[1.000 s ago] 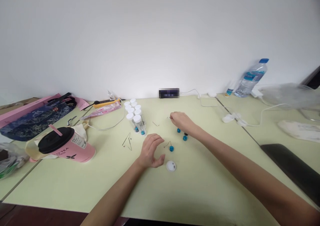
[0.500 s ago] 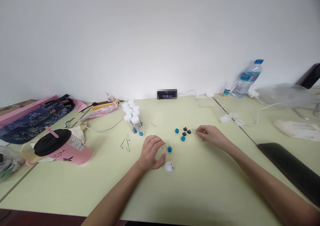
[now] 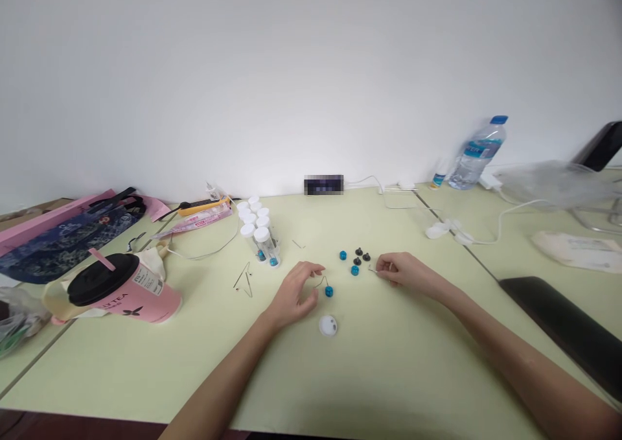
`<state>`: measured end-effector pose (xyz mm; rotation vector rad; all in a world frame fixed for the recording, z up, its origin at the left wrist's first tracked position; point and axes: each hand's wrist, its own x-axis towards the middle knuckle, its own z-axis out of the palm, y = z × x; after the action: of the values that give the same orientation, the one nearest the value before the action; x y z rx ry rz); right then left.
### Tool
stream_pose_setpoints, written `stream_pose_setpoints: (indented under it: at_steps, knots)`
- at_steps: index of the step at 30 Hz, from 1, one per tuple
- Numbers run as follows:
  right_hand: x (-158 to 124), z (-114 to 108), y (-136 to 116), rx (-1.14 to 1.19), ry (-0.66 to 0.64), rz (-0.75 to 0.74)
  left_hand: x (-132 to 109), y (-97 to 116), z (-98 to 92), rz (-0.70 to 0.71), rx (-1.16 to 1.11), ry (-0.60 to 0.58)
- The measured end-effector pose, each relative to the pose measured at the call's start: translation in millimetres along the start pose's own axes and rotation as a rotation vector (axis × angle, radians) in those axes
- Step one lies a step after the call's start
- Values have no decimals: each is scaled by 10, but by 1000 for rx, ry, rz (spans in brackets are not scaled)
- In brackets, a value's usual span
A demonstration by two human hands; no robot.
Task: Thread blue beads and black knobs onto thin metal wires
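Observation:
My left hand [image 3: 294, 295] rests over the table with thumb and fingers apart. Just beyond its fingertips a thin bent wire [image 3: 325, 278] stands by a small blue round piece [image 3: 329, 291]; whether a finger touches the wire I cannot tell. Closer to me lies a white round lid [image 3: 328, 325] with small dark bits in it. Pinched in my right hand [image 3: 394, 269] is a thin metal wire piece [image 3: 372, 269], its end poking out to the left. Between the hands are two more blue pieces [image 3: 354, 271] and three small black pieces [image 3: 358, 261].
White-capped clear vials [image 3: 262, 236] stand grouped left of centre, with bent wires [image 3: 249, 278] in front. A pink cup [image 3: 140, 291] is at the left. A water bottle [image 3: 479, 151] stands back right, and a black flat object [image 3: 558, 330] lies at the right.
My right hand has moved slightly left and towards me, with the wire piece in its fingers. My left hand has shifted a little, its fingers stretching towards the bent wire.

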<state>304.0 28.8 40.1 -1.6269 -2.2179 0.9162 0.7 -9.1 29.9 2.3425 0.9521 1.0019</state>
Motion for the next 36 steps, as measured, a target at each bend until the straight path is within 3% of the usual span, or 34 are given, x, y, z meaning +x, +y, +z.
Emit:
stream_pose_setpoints:
  at_steps: [3, 11, 14, 18, 22, 23, 25, 29, 32, 36]
  knots:
    - [2, 18, -2, -8, 0, -14, 11, -17, 52, -120, -30, -107]
    - [9, 26, -2, -9, 34, -28, 15, -131, 169, -223, -57, -152]
    - [9, -5, -28, -23, 129, -31, 39, -129, 59, -221, -78, -197]
    - [-39, 4, -165, -30, 292, -89, 39, -138, -247, -226, -127, -324]
    - [-172, 241, -399, 16, 315, -215, -138, -80, -456, -303, -89, -382]
    - [-209, 337, -454, 56, 284, -323, -210, -37, -446, -324, -83, -371]
    - [-267, 544, -536, 72, 219, -418, -358, 83, -334, -390, -76, -314]
    - [-300, 864, -562, 96, 145, -566, -543, 385, 115, -450, -62, -105]
    - [-281, 935, -511, 99, 127, -611, -556, 554, 393, -525, -29, 25]
    - [-276, 891, -489, 99, 119, -661, -532, 647, 493, -623, -105, 122]
